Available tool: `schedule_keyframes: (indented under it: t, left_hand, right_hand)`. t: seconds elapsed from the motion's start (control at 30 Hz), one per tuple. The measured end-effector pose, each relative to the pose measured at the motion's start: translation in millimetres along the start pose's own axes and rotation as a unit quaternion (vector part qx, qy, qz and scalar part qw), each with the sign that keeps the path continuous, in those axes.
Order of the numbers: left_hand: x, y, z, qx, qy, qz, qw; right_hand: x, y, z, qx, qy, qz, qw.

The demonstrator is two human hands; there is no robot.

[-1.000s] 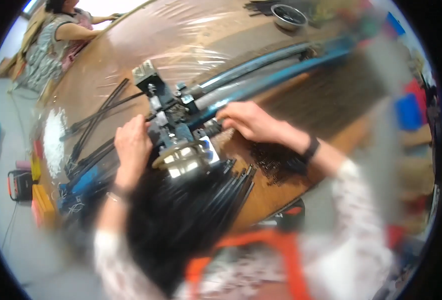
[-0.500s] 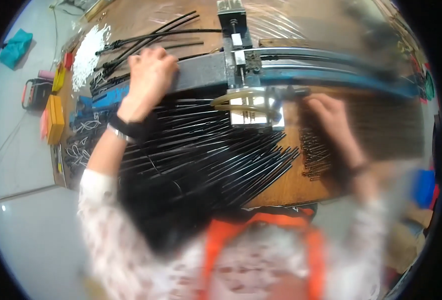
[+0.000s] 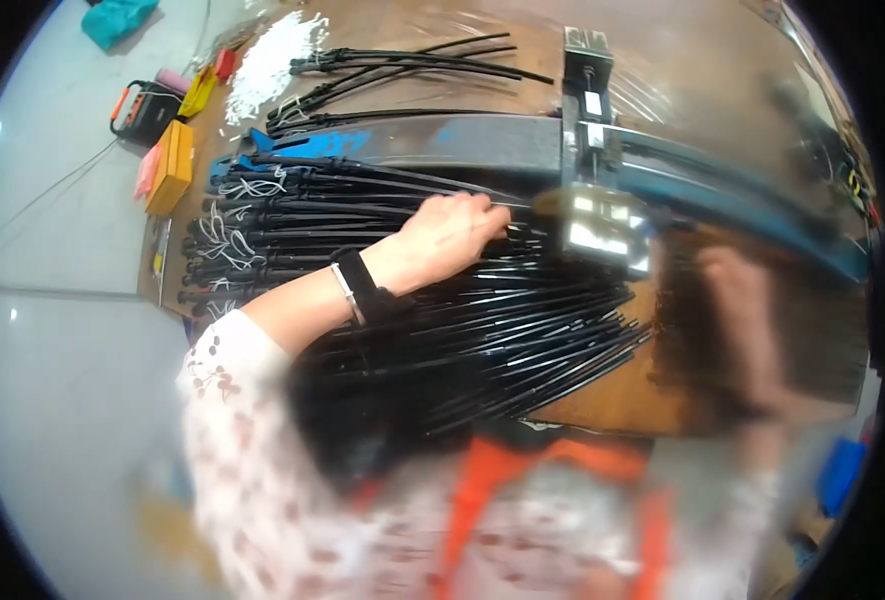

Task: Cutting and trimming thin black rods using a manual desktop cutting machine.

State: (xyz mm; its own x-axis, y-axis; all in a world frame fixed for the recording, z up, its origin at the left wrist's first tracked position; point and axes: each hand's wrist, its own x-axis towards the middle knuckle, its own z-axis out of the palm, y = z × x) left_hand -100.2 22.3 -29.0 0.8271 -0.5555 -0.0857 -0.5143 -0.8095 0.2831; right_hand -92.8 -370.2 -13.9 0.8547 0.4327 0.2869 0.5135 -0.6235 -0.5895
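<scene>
On the brown wooden table [image 3: 602, 405]

Long thin black rods [image 3: 557, 343] lie in front. Behind runs a long grey metal bar [image 3: 462, 140], a shiny metal machine [image 3: 602, 217] at its right end. Behind the bar, at left, is a heap of small white bits [image 3: 276, 68]. The bare left hand [image 3: 450, 235] is over the rods.

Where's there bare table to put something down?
A small bare patch of wood lies between the tips of the black rods and the blurry dark pile. It's crowded under the left hand, where rods lie thick.
</scene>
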Motion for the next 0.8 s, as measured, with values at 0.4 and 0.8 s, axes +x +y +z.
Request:
schedule_keyframes:
  t: [0.4, 0.8]
  left_hand:
    - [32.4, 124.3, 9.5, -0.031, -0.035, 0.053, 0.997]
    - [49.0, 166.3, 2.4, 0.150, -0.063, 0.096, 0.982]
  right_hand:
    - [-22.9, 20.3, 41.9, 0.069, -0.081, -0.139, 0.985]
    - [-63.6, 6.7, 40.2, -0.041, 0.074, -0.179, 0.980]
